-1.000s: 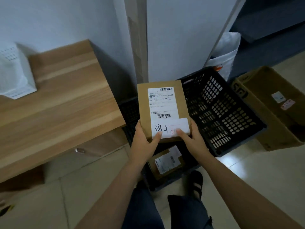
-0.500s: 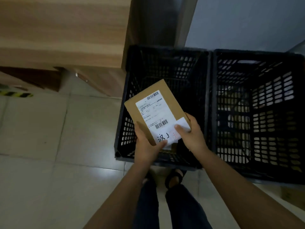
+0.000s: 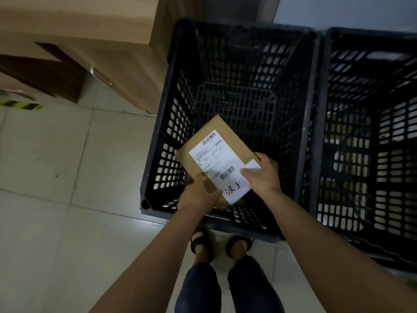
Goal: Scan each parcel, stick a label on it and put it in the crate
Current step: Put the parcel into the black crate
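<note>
Over black crate (image 3: 158,154): left hand (image 3: 198,195) and right hand (image 3: 264,175) both grip labelled parcel (image 3: 216,159), tilted.

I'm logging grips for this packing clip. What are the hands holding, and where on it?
Both hold the brown parcel: the left hand grips its near-left corner, the right hand its near-right edge, thumb on the handwritten label.

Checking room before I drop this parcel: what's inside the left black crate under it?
In the left crate only bare black lattice floor shows. The parcel, gripped by the left hand and right hand, covers the near part, so anything lying there is hidden.
</note>
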